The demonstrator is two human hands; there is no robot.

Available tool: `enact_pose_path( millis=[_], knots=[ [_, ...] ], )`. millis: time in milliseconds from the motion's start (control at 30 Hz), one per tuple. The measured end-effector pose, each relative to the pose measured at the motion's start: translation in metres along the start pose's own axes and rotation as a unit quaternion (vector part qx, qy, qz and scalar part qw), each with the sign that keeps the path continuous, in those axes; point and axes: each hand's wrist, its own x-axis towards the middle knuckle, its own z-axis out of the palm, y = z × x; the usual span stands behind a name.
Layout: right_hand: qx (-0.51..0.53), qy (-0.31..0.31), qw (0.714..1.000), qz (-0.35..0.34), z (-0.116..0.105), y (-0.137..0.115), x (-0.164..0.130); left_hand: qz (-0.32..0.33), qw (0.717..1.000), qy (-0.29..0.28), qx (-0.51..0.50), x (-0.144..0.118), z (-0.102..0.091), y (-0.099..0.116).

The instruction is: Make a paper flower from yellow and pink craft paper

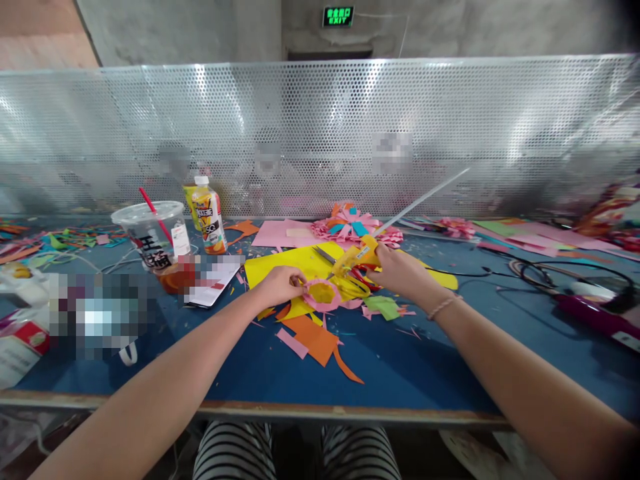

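My right hand [390, 267] is wrapped round a yellow hot glue gun [356, 256], whose nozzle points down and left. A long translucent glue stick [425, 200] juts from its back end. Pinched in my left hand [281, 288] is the edge of a pink paper ring [327, 305], with yellow showing through its middle. The nozzle is close to the ring; I cannot tell whether they touch. Beneath lies a yellow paper sheet [270, 265]. Scissors [326, 255] lie behind the glue gun, their handles partly hidden by it and my right hand.
Orange paper pieces [315, 339] and scraps lie in front. A cup with a red straw [150, 230], a drink bottle [210, 217] and a phone-like white slab [216, 283] stand or lie left. Pink fringed paper [345, 227] lies behind. A cable [530, 273] loops right; a perforated metal screen [310, 133] borders the table.
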Motion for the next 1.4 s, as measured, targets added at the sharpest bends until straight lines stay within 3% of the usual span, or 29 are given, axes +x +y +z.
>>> enact_pose_path(
  millis=[733, 933, 1400],
  knots=[
    [-0.016, 0.003, 0.998, -0.061, -0.001, 0.004, -0.003, -0.004, 1.000, 0.002, 0.007, 0.001, 0.000, 0.001],
    [-0.002, -0.012, 1.000, -0.012, -0.006, 0.001, -0.003, 0.000, 1.000, -0.001, 0.014, 0.000, -0.001, 0.002],
    [0.005, 0.023, 1.000, 0.015, -0.013, 0.011, -0.003, 0.001, 1.000, -0.004, 0.018, -0.003, -0.002, 0.006]
  ],
)
